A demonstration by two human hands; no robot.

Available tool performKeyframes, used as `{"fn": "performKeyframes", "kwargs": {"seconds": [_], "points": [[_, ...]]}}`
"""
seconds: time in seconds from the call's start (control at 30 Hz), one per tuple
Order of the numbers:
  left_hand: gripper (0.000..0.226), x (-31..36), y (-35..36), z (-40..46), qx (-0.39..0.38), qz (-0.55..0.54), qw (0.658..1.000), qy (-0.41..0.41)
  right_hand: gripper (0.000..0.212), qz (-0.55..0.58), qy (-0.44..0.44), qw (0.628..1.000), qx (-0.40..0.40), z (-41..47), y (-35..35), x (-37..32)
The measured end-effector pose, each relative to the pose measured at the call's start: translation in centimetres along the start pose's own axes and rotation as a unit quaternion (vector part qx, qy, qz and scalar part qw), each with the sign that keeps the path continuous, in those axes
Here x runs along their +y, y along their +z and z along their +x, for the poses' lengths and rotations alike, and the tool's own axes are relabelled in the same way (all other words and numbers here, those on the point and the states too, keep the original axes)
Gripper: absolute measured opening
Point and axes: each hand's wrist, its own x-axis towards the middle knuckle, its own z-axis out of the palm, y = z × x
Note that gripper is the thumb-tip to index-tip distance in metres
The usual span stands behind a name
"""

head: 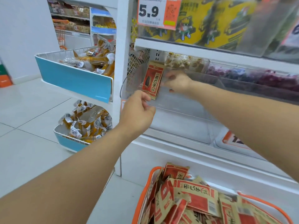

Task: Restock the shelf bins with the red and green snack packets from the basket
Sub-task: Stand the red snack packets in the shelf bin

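A: Where's our packet point(152, 80)?

B: Upright in the clear bin point(178, 104), far left end, tucked against the side wall. Our right hand point(178, 82) is inside the bin, just beside it. The hand is blurred, so we can't tell whether it grips the packet or only props it.

A: Why stand it there?

B: Likely to start a row from the corner, face out, so the wall keeps it from tipping.

A: Left hand point(137, 110)?

B: At the bin's front lip, fingers curled. It seems to pinch the clear edge, probably to steady the bin or tip it toward us. It carries no packet.

A: Basket point(142, 199)?

B: Low and close in front of us, piled with red packets, a short reach. Bin otherwise bare, so we judge restocking has barely begun.
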Motion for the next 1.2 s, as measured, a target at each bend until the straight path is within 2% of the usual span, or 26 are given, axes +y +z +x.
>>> {"fn": "performKeyframes", "kwargs": {"seconds": [0.07, 0.13, 0.23, 0.3, 0.33, 0.4, 0.47, 0.5, 0.63, 0.7, 0.83, 0.97, 1.03, 1.1, 1.2], "points": [[0.019, 0.3, 0.9, -0.9, -0.074, 0.023, 0.997, -0.022, 0.046, -0.124, -0.109, 0.986, 0.028, -3.1, -2.0, -0.4], [0.018, 0.8, 1.3, -1.8, -0.137, 0.066, 0.988, -0.033, 0.035, -0.200, -0.197, 0.959, 0.040, -6.7, -3.6, -0.7], [0.022, 1.6, 1.3, -3.3, -0.234, 0.089, 0.966, -0.063, 0.011, -0.198, -0.261, 0.943, 0.057, -13.3, -5.0, -0.2], [0.025, 1.7, 1.6, -4.5, -0.327, 0.114, 0.933, -0.095, 0.009, -0.198, -0.278, 0.940, 0.027, -18.2, -5.2, 1.1], [0.025, 1.7, 1.9, -5.0, -0.374, 0.150, 0.910, -0.099, 0.013, -0.206, -0.266, 0.941, -0.018, -20.6, -5.2, 2.2], [0.026, 1.7, 2.4, -6.1, -0.458, 0.234, 0.852, -0.094, 0.022, -0.230, -0.202, 0.939, -0.157, -24.8, -4.8, 5.0], [0.029, 1.9, 3.0, -7.1, -0.517, 0.281, 0.803, -0.095, 0.037, -0.281, -0.120, 0.912, -0.273, -28.3, -4.3, 8.4], [0.031, 1.9, 3.3, -7.5, -0.534, 0.294, 0.787, -0.095, 0.047, -0.309, -0.085, 0.897, -0.304, -29.5, -4.2, 10.2], [0.034, 2.2, 4.5, -8.4, -0.560, 0.343, 0.752, -0.060, 0.102, -0.381, 0.056, 0.840, -0.383, -32.6, -5.5, 15.8], [0.035, 2.5, 5.0, -8.5, -0.567, 0.347, 0.745, -0.054, 0.113, -0.370, 0.092, 0.825, -0.416, -33.1, -6.1, 17.5], [0.033, 3.6, 6.4, -8.4, -0.568, 0.341, 0.747, -0.050, 0.113, -0.320, 0.145, 0.866, -0.355, -32.6, -6.3, 19.1], [0.032, 4.6, 7.7, -8.7, -0.573, 0.339, 0.745, -0.043, 0.109, -0.258, 0.215, 0.880, -0.337, -31.8, -6.9, 19.9], [0.031, 5.1, 8.5, -9.1, -0.575, 0.327, 0.749, -0.036, 0.088, -0.204, 0.237, 0.898, -0.309, -31.9, -7.3, 20.5], [0.035, 5.6, 9.1, -9.6, -0.578, 0.325, 0.748, -0.015, 0.064, -0.096, 0.272, 0.919, -0.269, -31.7, -7.9, 20.8], [0.038, 6.1, 9.4, -10.0, -0.575, 0.334, 0.746, 0.028, 0.038, 0.054, 0.329, 0.916, -0.223, -31.4, -10.0, 19.4]]}}
